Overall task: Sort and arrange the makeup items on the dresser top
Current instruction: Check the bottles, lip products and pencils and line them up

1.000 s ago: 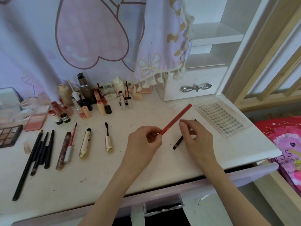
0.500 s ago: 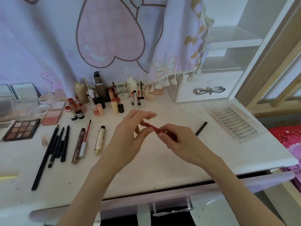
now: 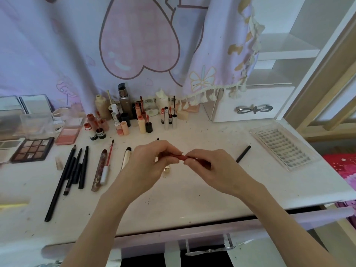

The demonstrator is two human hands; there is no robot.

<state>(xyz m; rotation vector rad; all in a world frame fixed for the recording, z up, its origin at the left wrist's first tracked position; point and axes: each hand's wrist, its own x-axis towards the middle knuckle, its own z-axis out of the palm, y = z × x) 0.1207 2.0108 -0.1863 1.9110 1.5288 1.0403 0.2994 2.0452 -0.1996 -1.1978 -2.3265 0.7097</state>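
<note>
Both hands hold a red lip pencil above the middle of the white dresser top. My left hand pinches one end and my right hand pinches the other; most of the pencil is hidden inside the fingers. A black pencil lies alone to the right of my right hand. Left of my hands lie several black pencils, a glitter gloss tube and a gold tube in a row. A small gold cap sits under my hands.
Bottles, lipsticks and mascaras stand along the back by the curtain. An eyeshadow palette and a blush compact sit at left. A clear lash tray lies at right, below a white drawer box.
The red pencil passed from my left hand alone into both hands. My right hand left the black pencil on the dresser. The pencil now lies nearly level between my fingertips.
</note>
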